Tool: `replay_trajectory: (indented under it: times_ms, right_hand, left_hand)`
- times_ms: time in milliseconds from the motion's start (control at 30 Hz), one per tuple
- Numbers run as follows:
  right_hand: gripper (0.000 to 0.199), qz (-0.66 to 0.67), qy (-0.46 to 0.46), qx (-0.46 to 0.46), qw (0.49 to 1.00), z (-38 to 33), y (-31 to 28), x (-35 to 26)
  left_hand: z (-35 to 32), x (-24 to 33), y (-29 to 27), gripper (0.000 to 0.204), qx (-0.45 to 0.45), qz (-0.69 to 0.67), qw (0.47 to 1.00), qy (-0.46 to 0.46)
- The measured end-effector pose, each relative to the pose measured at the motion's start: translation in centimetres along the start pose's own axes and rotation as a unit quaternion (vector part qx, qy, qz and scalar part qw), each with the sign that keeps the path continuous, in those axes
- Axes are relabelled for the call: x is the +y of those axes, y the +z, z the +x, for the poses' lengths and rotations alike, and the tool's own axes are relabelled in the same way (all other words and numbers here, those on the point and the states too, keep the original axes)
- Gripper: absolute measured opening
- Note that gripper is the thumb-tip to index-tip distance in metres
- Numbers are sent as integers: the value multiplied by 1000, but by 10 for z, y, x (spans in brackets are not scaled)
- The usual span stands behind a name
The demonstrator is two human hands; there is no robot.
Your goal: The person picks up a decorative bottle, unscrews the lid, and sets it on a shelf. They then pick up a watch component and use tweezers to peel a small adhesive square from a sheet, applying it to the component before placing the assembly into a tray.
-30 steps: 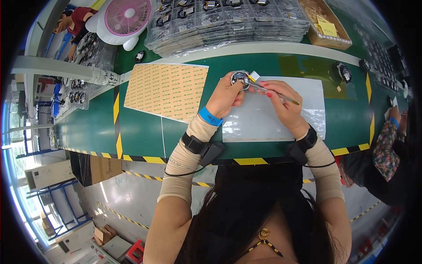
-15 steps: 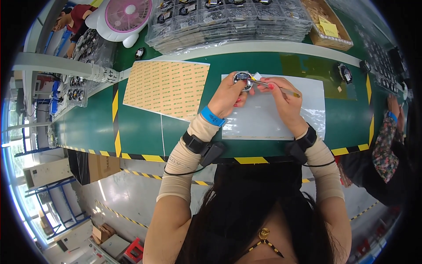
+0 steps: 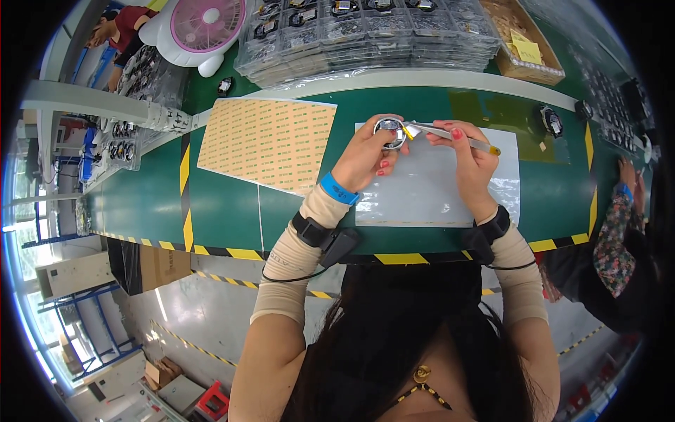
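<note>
Nearest me, beige sleeves (image 3: 285, 257) cover both forearms, with a black wrist unit (image 3: 339, 246) strapped at each wrist and a blue wristband (image 3: 338, 188) on the left. Beyond them runs the yellow-and-black tape (image 3: 401, 259) edging the green tabletop (image 3: 140, 204).

Above a translucent sheet (image 3: 422, 197), I have both hands occupied. My left hand (image 3: 365, 151) grips a round, silver-rimmed device (image 3: 391, 133), thumb laid over its open face and fingers curled round it. My right hand (image 3: 470, 149) pinches metal tweezers (image 3: 485, 146), their tips pointing left toward a small white piece with a yellow strip (image 3: 411, 131) at the device's right edge; I can't tell whether they grip it.

To the left lies a tan sheet with green print (image 3: 267, 144); to the right, an amber film (image 3: 478, 109) carries another round device (image 3: 551, 121).

Farther off, I see stacked clear trays (image 3: 365, 53) of parts, a white fan with a pink grille (image 3: 207, 28) at their left, and a cardboard box (image 3: 531, 69) bearing a yellow note at their right. A co-worker's floral sleeve (image 3: 613, 239) shows at the far right.
</note>
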State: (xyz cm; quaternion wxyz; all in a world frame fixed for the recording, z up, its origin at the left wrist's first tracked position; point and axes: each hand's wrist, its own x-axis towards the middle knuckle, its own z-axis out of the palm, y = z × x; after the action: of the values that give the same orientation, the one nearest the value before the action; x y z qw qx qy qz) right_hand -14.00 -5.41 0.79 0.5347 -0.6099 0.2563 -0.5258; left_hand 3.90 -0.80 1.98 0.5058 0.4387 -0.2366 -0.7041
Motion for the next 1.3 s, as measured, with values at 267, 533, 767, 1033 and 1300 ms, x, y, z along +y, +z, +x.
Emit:
replay_trajectory:
  times_ms: [267, 533, 767, 1033, 1300]
  right_hand:
    - [18, 9, -20, -21, 1000, -3, 2, 0]
    - [16, -14, -45, -48, 998, -4, 0, 2]
    - [11, -165, -127, -148, 967, 2, -2, 0]
    - [11, -147, -95, -170, 970, 5, -7, -5]
    - [14, 97, 150, -110, 978, 7, -6, -1]
  left_hand:
    - [4, -4, -6, 21, 0, 21, 1000, 0]
    - [4, -6, -3, 23, 8, -1, 1000, 11]
    - [1, -4, -9, 28, -55, -46, 997, 2]
    - [-1, 0, -7, 34, -76, 7, 997, -13]
    - [-3, 2, -6, 40, -80, 18, 996, -30]
